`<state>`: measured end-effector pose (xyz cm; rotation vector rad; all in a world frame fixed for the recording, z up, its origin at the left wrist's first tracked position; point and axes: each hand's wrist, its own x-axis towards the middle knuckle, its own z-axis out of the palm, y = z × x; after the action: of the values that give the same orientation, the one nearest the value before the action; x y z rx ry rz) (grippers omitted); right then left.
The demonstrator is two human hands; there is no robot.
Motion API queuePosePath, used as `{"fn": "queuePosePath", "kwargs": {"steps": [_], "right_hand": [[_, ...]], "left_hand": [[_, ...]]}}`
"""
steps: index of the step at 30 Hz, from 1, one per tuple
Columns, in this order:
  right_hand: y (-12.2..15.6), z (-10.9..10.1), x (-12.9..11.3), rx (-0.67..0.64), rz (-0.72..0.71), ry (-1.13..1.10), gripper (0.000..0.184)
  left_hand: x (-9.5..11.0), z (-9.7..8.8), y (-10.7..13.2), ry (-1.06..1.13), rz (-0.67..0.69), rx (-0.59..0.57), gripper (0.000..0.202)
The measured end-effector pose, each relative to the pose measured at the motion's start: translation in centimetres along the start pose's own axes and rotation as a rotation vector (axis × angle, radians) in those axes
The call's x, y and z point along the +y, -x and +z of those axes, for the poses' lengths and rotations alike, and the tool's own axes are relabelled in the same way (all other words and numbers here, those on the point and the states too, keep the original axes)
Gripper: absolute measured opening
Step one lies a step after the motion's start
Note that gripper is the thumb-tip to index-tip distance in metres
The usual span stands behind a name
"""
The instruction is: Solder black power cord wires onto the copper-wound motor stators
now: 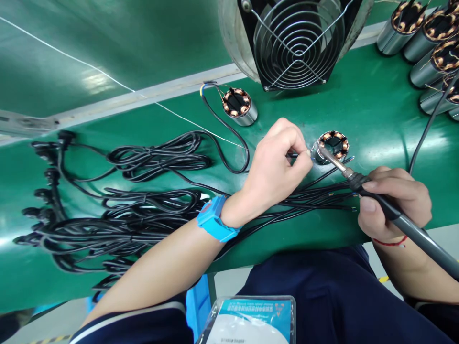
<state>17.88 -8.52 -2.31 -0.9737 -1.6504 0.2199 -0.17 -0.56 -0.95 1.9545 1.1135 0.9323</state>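
Observation:
My right hand (394, 200) grips a soldering iron (412, 227) by its dark handle. The iron's metal tip (332, 157) rests at the near left rim of a motor stator (342, 143) with copper windings, which stands upright on the bench. My left hand (278, 162) is closed in a pinch on a thin wire (312, 148) beside that rim. Part of a black cable shows between its fingers; the rest is hidden by the hand. Just below the stator lie several stripped cable ends (349, 208).
Coiled black power cords (143, 234) with plugs fill the left of the green bench (297, 234). Behind my left hand stands another stator (240, 107) with a cable joined to it. A fan (297, 48) stands at the back, and several stators (430, 71) at the far right.

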Motion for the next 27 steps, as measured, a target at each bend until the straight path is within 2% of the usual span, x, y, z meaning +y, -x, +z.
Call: {"fn": "queuePosePath", "kwargs": {"steps": [6, 8, 12, 16, 19, 23, 25, 27], "right_hand": [[0.0, -0.1, -0.1, 0.016, 0.031, 0.054, 0.017], [-0.1, -0.2, -0.2, 0.02, 0.035, 0.104, 0.022], [-0.4, -0.1, -0.4, -0.057, 0.075, 0.201, 0.036], [-1.1, 0.2, -0.8, -0.114, 0.182, 0.148, 0.051], [-2.2, 0.5, -1.0, -0.199, 0.298, 0.166, 0.049], [-3.4, 1.1, -0.8, -0.321, 0.348, 0.232, 0.044], [-3.4, 1.4, -0.6, -0.324, 0.361, 0.232, 0.043], [-3.2, 1.7, -0.5, -0.274, 0.354, 0.232, 0.043]], "left_hand": [[-0.6, 0.1, 0.0, -0.041, 0.101, 0.022, 0.021], [-0.8, 0.1, 0.0, -0.065, 0.136, 0.031, 0.021], [-1.0, 0.1, 0.0, -0.093, 0.178, 0.037, 0.021], [-0.9, 0.1, 0.0, -0.084, 0.194, 0.048, 0.022], [-0.8, 0.2, 0.1, -0.071, 0.172, 0.053, 0.021], [-0.8, 0.3, 0.0, -0.024, 0.113, 0.071, 0.02], [-0.9, 0.2, -0.2, 0.035, 0.058, 0.071, 0.019], [-0.9, 0.2, -0.3, 0.118, -0.014, 0.051, 0.018]]}}
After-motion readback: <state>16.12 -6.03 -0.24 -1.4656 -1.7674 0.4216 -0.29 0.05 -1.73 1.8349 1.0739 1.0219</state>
